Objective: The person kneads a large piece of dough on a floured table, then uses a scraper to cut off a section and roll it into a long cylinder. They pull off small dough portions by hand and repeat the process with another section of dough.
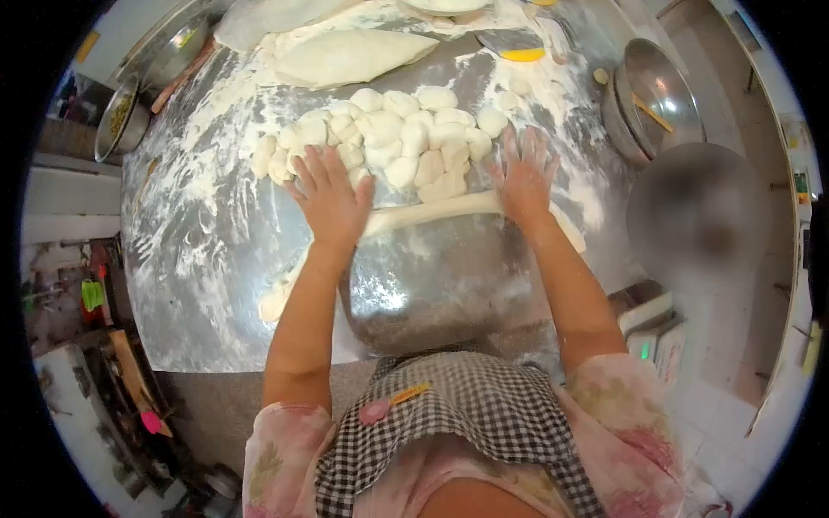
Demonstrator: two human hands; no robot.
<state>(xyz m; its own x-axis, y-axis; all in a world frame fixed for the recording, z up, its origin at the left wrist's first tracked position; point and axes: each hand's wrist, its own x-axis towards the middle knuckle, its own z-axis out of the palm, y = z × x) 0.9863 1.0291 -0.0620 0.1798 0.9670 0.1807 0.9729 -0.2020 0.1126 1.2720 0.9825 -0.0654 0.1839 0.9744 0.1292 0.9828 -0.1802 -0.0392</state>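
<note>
A long rope of dough lies across the metal table near its front edge. Both palms rest on it: my left hand toward the left part, my right hand toward the right. The fingers of each hand are spread and hold nothing. The rope's left end bends down toward the front edge, and its right end shows past my right wrist. Just beyond the rope, between my hands, sits a pile of small dough pieces, some touching each other. The dough under my palms is hidden.
A floured metal table spans the view. Large dough slabs lie at the back, beside a scraper with a yellow handle. Metal bowls stand at the right; another bowl holds green bits at the left.
</note>
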